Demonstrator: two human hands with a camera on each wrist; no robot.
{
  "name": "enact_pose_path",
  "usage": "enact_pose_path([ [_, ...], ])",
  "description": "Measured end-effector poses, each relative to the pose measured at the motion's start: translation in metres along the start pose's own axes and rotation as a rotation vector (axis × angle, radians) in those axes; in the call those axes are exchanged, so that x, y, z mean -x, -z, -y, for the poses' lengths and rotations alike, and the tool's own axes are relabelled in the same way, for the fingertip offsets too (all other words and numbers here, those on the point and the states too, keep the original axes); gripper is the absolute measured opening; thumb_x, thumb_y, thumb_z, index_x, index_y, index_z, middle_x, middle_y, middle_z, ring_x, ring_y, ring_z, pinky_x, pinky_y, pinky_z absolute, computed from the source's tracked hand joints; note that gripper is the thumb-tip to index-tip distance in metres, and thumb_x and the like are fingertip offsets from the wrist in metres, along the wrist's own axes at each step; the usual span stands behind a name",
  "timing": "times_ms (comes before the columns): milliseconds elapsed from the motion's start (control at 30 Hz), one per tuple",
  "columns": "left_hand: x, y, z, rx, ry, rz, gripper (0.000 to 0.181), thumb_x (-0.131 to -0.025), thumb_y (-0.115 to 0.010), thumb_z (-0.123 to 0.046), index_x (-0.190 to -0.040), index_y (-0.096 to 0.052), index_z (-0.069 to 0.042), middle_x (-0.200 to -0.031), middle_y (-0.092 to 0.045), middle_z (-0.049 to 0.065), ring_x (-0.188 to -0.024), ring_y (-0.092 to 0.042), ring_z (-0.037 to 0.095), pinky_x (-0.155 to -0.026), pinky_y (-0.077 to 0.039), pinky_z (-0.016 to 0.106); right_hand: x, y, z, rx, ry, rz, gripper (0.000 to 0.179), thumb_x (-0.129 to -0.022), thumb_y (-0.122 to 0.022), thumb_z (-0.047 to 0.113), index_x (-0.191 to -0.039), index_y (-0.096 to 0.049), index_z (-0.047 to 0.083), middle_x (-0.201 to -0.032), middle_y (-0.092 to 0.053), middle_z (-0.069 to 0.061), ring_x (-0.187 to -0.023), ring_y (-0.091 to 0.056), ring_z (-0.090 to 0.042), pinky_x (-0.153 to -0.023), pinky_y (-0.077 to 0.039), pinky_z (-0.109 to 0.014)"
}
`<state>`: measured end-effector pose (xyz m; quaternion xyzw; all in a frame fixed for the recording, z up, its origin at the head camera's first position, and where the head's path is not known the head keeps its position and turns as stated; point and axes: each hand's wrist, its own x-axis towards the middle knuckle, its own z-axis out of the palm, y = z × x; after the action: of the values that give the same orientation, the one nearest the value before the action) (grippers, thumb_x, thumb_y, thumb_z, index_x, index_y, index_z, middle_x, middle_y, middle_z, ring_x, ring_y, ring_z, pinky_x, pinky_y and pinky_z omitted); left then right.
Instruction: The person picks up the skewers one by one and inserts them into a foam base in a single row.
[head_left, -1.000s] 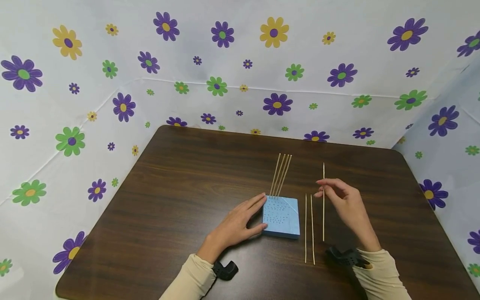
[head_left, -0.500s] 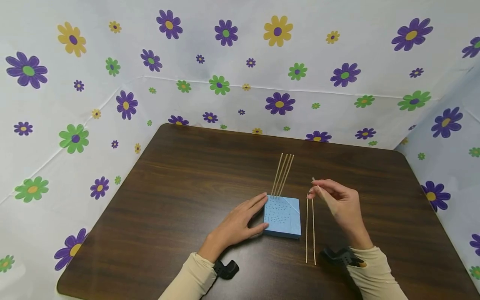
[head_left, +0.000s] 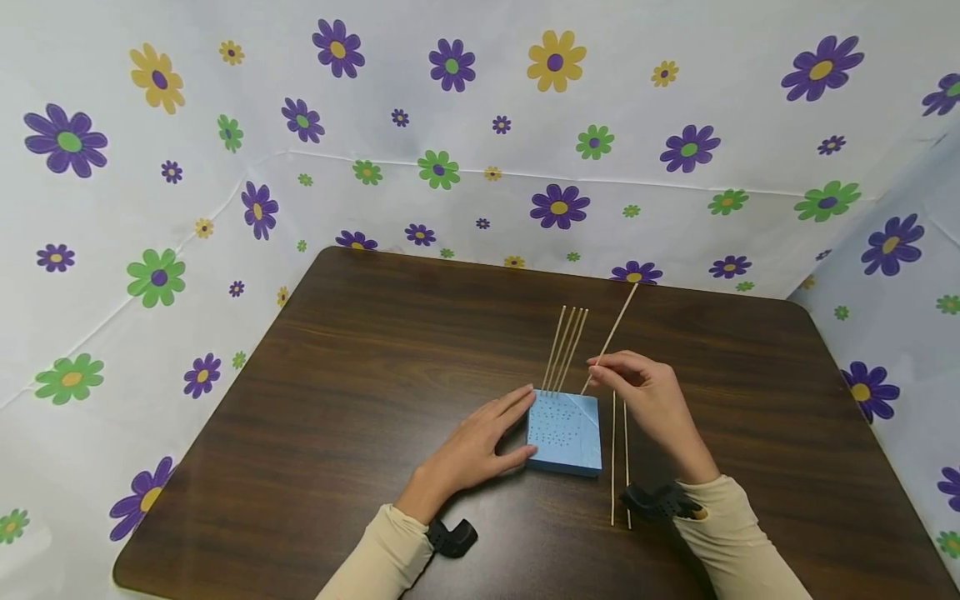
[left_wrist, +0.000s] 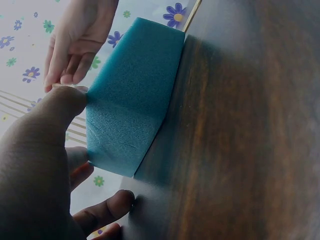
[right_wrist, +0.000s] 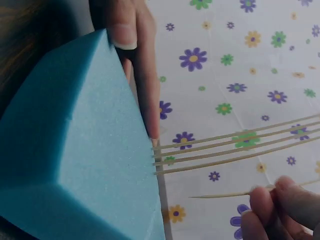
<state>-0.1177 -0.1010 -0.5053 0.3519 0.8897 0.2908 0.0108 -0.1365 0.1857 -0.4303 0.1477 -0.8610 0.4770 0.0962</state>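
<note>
A light-blue foam block (head_left: 564,446) dotted with small holes rests on the table. My left hand (head_left: 472,450) lies against its left side, thumb and index fingertip touching the edge, fingers mostly straight. Several wooden skewers (head_left: 553,350) stand in a row at the block's far left. Between thumb and fingers, my right hand (head_left: 652,404) pinches another skewer (head_left: 619,321) that leans up to the right. Its pointed end (right_wrist: 205,197) faces the block in the right wrist view, apart from the foam and beside the row. The left wrist view shows the block's plain side (left_wrist: 127,95).
Two loose skewers (head_left: 612,475) lie side by side on the brown wooden table (head_left: 360,375), right of the block and partly under the right hand. A white flowered sheet (head_left: 480,108) hangs behind the table and along its sides.
My right hand has carried its skewer leftward, from right of the loose skewers to the block's far right corner, tilting it upward. The left hand and block stay put.
</note>
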Motion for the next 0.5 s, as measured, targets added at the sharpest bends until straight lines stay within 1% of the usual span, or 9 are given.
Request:
enact_pose_path([
  [167, 0.000, 0.000, 0.000, 0.001, -0.004, -0.005, 0.078, -0.104, -0.059, -0.051, -0.167, -0.026, -0.021, -0.174, -0.026, -0.003, -0.157, -0.035, 0.020, -0.123, -0.038, 0.050, -0.006, -0.008, 0.003, 0.041, 0.006, 0.024, 0.013, -0.100, -0.071, 0.016, -0.108, -0.080, 0.010, -0.098, -0.081, -0.005, -0.085, -0.078, -0.017, -0.074, -0.057, -0.014],
  [233, 0.000, 0.000, 0.001, 0.003, -0.007, -0.005, 0.078, -0.104, -0.059, -0.051, -0.168, -0.025, -0.021, -0.174, -0.026, -0.003, -0.157, -0.035, 0.020, -0.123, -0.038, 0.050, -0.008, -0.011, 0.002, 0.054, 0.013, 0.034, 0.013, -0.099, -0.072, 0.016, -0.107, -0.081, 0.011, -0.097, -0.081, -0.004, -0.085, -0.078, -0.015, -0.073, -0.057, -0.014],
  [400, -0.001, 0.000, 0.002, -0.002, -0.016, -0.011, 0.078, -0.104, -0.058, -0.051, -0.168, -0.025, -0.021, -0.174, -0.026, -0.002, -0.157, -0.035, 0.020, -0.123, -0.039, 0.050, -0.011, -0.017, 0.000, 0.078, 0.033, 0.052, 0.013, -0.099, -0.072, 0.014, -0.107, -0.081, 0.009, -0.096, -0.081, -0.006, -0.083, -0.075, -0.005, -0.073, -0.057, -0.015],
  [500, -0.001, 0.001, 0.002, -0.007, -0.021, -0.015, 0.078, -0.104, -0.058, -0.051, -0.167, -0.026, -0.020, -0.174, -0.027, -0.002, -0.157, -0.036, 0.020, -0.122, -0.040, 0.051, -0.011, -0.019, -0.001, 0.101, 0.037, 0.054, 0.013, -0.098, -0.073, 0.014, -0.107, -0.081, 0.009, -0.096, -0.080, -0.006, -0.083, -0.074, -0.004, -0.072, -0.057, -0.015],
])
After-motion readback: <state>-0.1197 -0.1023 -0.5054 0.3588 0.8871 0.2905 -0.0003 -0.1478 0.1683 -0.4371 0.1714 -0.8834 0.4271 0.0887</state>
